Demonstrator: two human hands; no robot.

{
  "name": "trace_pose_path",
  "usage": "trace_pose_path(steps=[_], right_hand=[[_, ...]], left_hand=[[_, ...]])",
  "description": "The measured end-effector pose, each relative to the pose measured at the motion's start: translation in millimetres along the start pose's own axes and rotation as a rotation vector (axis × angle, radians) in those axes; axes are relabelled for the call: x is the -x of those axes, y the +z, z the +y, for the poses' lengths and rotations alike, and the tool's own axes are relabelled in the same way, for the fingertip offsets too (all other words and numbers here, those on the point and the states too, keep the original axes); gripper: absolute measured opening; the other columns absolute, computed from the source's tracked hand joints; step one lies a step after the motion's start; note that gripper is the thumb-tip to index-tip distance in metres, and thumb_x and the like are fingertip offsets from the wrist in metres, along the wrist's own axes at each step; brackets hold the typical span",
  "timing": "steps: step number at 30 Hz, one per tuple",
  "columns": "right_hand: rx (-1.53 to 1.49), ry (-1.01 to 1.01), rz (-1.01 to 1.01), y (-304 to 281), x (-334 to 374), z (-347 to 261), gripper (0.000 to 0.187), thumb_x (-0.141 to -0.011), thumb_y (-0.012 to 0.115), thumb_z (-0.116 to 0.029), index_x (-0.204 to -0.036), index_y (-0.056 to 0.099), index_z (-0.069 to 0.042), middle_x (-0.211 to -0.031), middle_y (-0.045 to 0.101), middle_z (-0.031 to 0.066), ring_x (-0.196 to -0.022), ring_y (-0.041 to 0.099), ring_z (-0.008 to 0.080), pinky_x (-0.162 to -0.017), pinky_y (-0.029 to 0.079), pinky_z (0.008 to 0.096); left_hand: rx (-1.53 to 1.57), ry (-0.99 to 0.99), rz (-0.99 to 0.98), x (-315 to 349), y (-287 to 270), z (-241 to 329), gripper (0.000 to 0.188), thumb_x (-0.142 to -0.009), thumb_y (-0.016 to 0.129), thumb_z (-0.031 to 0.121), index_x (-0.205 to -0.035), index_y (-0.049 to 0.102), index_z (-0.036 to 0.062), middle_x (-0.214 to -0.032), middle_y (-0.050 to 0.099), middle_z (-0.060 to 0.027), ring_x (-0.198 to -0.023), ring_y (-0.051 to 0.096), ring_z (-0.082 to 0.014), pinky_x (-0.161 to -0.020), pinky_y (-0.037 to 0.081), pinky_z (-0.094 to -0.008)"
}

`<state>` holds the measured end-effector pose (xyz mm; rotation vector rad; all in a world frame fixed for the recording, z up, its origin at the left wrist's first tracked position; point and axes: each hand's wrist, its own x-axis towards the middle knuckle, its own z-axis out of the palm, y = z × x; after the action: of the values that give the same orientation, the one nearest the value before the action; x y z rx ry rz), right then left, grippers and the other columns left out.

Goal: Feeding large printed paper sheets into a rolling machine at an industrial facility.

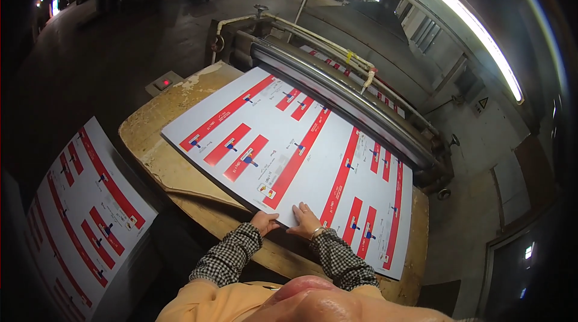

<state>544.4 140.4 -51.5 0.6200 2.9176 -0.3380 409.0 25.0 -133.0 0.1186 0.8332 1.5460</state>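
One wooden tabletop [141, 132] carries one red-and-white sheet [301, 159] before one metal roller [343, 90], a second sheet [84, 201] is at left, and two hands touch the first one's near edge: the right hand [306, 221] flat, its grip wide, the left hand [264, 224] curled, its grip one cannot tell.

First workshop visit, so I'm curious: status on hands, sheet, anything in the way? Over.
Left hand and right hand at near edge of printed sheet. It's spread over wooden table, far edge by metal roller. No obstacle seen on it.
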Motion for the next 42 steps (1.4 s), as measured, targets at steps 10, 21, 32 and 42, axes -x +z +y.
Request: trace_pose_path(steps=[10, 21, 32, 42], right_hand=[[-0.231, 0.07, 0.159, -17.8, 13.4, -5.6, 0.021, -0.075, 0.056, -0.021, -0.087, 0.059, -0.004, -0.078, 0.058, 0.02, -0.073, 0.057, 0.0342, -0.063, 0.045, 0.0393], [-0.207, 0.157, 0.171, -28.5, 19.3, -10.1, 0.022, -0.072, 0.057, -0.03, -0.071, 0.063, -0.009, -0.067, 0.059, 0.016, -0.063, 0.057, 0.0339, -0.059, 0.046, 0.0425], [-0.313, 0.002, 0.264, -77.0, 21.4, 1.8, 0.018, -0.073, 0.058, -0.021, -0.076, 0.063, -0.004, -0.069, 0.06, 0.0144, -0.065, 0.059, 0.0291, -0.059, 0.047, 0.0347], [-0.364, 0.195, 0.079, -20.2, 6.9, 0.8, 0.024, -0.071, 0.058, -0.027, -0.078, 0.063, -0.004, -0.072, 0.061, 0.0152, -0.069, 0.058, 0.0322, -0.064, 0.046, 0.0379]], left_hand=[[0.057, -0.098, -0.057, 20.3, 18.6, 20.2, 0.022, -0.076, 0.061, 0.007, -0.096, 0.055, -0.0007, -0.094, 0.06, -0.0095, -0.086, 0.058, -0.0183, -0.076, 0.045, -0.0315], [0.015, -0.099, -0.054, 25.7, 26.6, 27.9, 0.026, -0.074, 0.058, 0.0, -0.099, 0.055, 0.0001, -0.094, 0.061, -0.0099, -0.086, 0.058, -0.0206, -0.079, 0.046, -0.0326], [0.09, -0.083, 0.154, 26.7, 45.6, 27.2, 0.025, -0.082, 0.042, 0.004, -0.104, 0.049, -0.0056, -0.101, 0.055, -0.0175, -0.094, 0.054, -0.0286, -0.086, 0.044, -0.0426], [0.119, 0.026, -0.119, 19.8, 15.0, 18.6, 0.032, -0.084, 0.039, 0.002, -0.116, 0.038, -0.0029, -0.108, 0.052, -0.0162, -0.099, 0.053, -0.0276, -0.083, 0.046, -0.0408]])
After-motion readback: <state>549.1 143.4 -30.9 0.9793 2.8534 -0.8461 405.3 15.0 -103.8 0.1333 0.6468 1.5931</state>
